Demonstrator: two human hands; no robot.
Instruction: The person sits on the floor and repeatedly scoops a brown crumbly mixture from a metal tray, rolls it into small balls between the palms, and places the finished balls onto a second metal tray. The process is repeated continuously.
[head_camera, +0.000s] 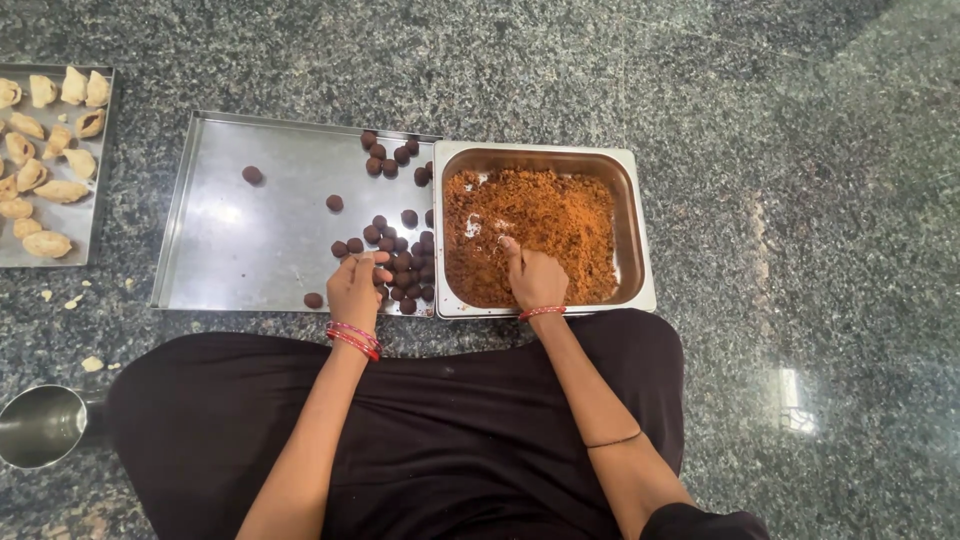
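My left hand (355, 288) rests at the near edge of a flat steel tray (240, 230), its fingers closed around a small dark brown ball among several such balls (405, 262) clustered on the tray's right side. My right hand (533, 277) is inside a deep steel pan (630, 230), fingers dug into the orange-brown crumbly mixture (545, 215) that fills it. Red bangles sit on both wrists.
A second steel tray (85, 215) at the far left holds several pale folded pastries (45, 150). A steel cup (40, 425) stands by my left knee. Crumbs lie on the dark speckled stone floor (800, 200). My black-clothed lap (430, 430) fills the foreground.
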